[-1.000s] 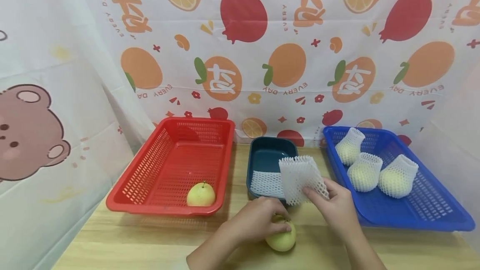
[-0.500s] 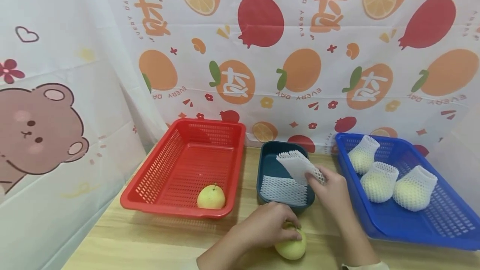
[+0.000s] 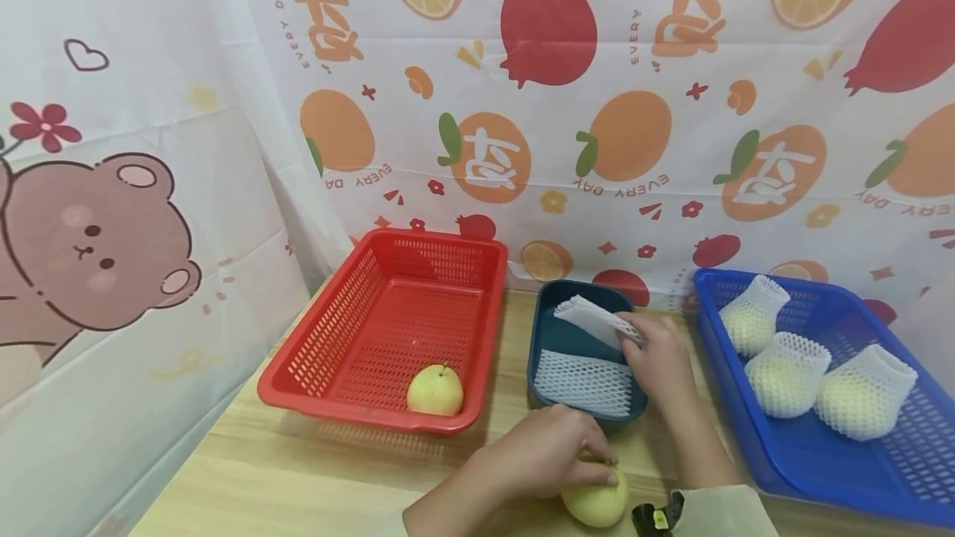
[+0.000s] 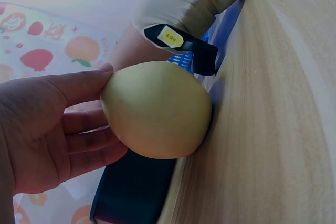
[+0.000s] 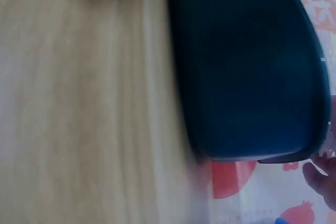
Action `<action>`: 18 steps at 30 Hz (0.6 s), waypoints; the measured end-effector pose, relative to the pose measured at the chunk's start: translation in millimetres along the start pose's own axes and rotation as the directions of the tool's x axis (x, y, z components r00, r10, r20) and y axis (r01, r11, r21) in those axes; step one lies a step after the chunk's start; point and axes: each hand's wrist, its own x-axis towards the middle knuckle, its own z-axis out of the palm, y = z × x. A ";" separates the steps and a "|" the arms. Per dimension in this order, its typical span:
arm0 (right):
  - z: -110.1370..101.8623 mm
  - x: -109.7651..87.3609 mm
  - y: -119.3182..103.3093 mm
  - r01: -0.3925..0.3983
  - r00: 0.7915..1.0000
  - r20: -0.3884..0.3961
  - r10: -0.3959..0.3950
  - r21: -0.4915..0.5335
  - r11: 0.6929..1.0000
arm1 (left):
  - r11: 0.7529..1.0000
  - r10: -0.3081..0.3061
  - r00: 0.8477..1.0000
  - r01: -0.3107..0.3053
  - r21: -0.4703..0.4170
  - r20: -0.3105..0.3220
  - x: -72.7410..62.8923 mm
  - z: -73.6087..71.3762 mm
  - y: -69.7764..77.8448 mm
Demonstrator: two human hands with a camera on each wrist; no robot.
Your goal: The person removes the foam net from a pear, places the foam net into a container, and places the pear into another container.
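Observation:
My left hand (image 3: 548,450) grips a yellow-green pear (image 3: 597,504) from above, on the wooden table near the front. In the left wrist view the thumb and fingers hold the pear (image 4: 157,108) at its stem end, and its far side is close to the tabletop. My right hand (image 3: 660,359) pinches a white foam net sleeve (image 3: 593,317) by its near end, over the dark teal box (image 3: 555,334). More white foam netting (image 3: 582,384) lies flat in the near part of that box. Only fingers (image 5: 320,179) of the right hand show at the right wrist view's edge.
A red basket (image 3: 380,338) at left holds another bare pear (image 3: 435,392). The blue basket (image 3: 821,471) at right holds several pears in foam nets, such as the net-wrapped pear (image 3: 787,375). A fruit-printed cloth (image 3: 552,139) hangs behind the table.
The head view has turned right. My right hand has drawn the foam net back over the teal box, and the net now lies flatter. The left hand still holds the pear on the table.

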 end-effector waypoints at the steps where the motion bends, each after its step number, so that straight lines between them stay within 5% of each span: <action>1: 1.4 0.7 0.8 0.021 1.000 -0.011 -0.021 -0.021 1.000 | 1.000 0.004 1.000 -0.004 0.008 0.000 0.1 0.2 0.1; 6: 3.6 2.4 5.1 0.089 0.992 -0.079 -0.098 -0.115 0.989 | 1.000 0.003 1.000 -0.003 -0.011 0.024 0.2 -0.1 2.5; 18: 7.8 1.7 5.3 -0.007 0.999 -0.049 0.000 -0.133 0.991 | 1.000 -0.001 1.000 0.001 0.027 0.008 0.0 1.8 2.7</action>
